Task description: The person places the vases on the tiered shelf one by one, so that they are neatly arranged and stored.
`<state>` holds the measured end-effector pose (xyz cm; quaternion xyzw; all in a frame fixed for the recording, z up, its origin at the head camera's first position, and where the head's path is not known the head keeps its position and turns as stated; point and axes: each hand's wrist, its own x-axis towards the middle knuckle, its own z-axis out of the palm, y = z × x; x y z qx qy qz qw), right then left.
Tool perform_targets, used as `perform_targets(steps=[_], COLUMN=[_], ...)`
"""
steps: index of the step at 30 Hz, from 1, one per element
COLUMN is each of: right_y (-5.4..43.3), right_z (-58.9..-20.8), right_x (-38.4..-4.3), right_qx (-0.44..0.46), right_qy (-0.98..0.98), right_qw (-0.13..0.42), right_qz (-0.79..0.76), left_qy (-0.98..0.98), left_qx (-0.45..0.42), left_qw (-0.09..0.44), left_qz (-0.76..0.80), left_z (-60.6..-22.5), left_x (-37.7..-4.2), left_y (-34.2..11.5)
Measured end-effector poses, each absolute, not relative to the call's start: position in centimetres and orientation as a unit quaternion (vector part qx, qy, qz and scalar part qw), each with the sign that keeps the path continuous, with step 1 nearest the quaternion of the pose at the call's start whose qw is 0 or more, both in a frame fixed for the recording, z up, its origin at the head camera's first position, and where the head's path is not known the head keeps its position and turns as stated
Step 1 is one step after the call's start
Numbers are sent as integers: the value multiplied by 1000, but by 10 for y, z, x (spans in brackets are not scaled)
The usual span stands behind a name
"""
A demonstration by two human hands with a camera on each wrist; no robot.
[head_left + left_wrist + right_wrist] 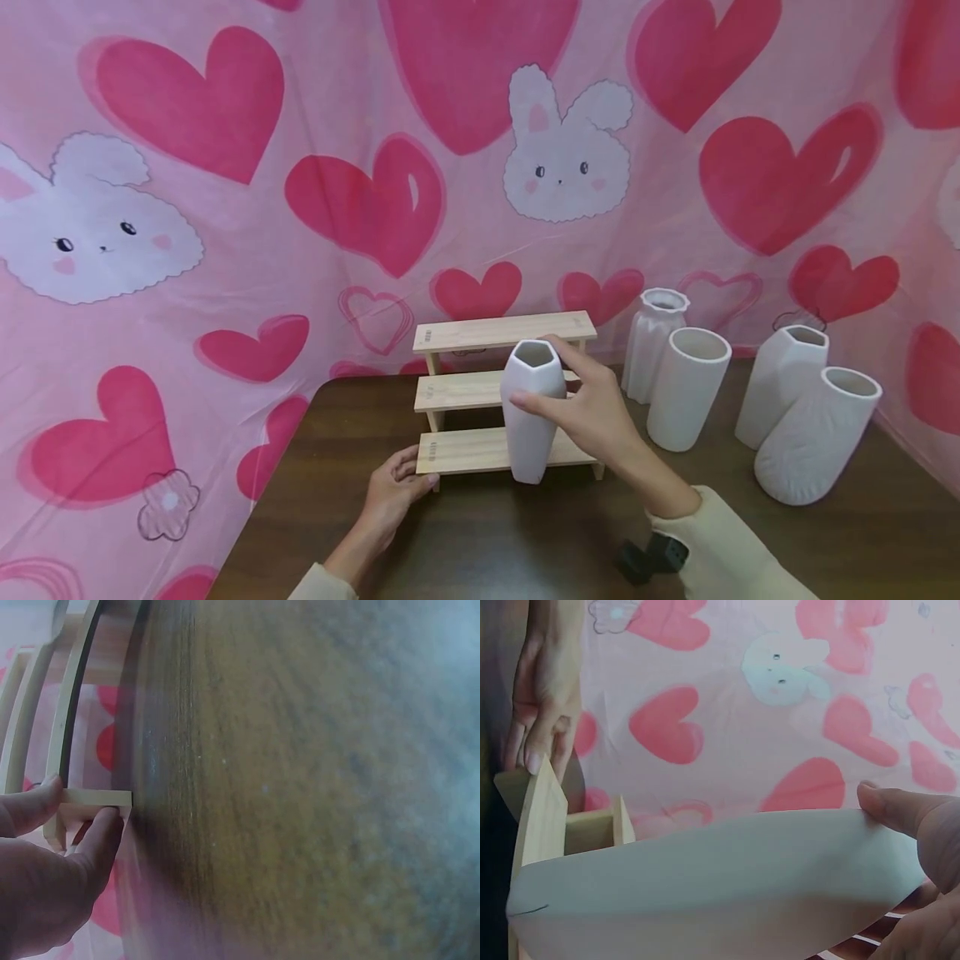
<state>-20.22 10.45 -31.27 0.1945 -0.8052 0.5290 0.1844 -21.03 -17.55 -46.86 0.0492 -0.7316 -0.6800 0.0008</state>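
Head cam: the vase [531, 429] is in the R hand [600, 417], thumb across its near side, fingertips at the far side of the upper body, spread approx. as wide as the vase; from that hand it lies toward 9 o'clock. Long axis near vertical, mouth at 12, base at 6, base overlapping the front edge of the wooden stand's [459, 392] bottom step [465, 452]; can't tell if touching or just in front. L hand [393, 492] pinches that step's 9 o'clock end. Bare board shows on the vase's 9 o'clock side; upper two steps sit toward 12. Other white vases, e.g. the plain cylinder [686, 396], stand toward 2–4, well apart. L wrist cam: L thumb on the step's end, a finger against the leg; stand at 9–11, tabletop [300, 787] room toward 3. R wrist cam: vase runs crosswise, base approx. 8–9, gripped end approx. 3–4; L hand at 10–11, by the stand's end.
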Motion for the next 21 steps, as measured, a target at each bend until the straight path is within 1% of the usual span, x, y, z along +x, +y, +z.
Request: perform_targets(steps=[7, 21], right_y=[84, 47], right_z=[-316, -317], right_x=[-222, -246], right_qx=[223, 274], right_qy=[-778, -758], right_qw=[160, 171], right_qz=[564, 567], left_qy=[-735, -737], left_qx=[51, 59], left_qw=[2, 0], left_qz=[-676, -674], left_z=[-468, -470], left_x=[-211, -213], left_y=[-174, -174])
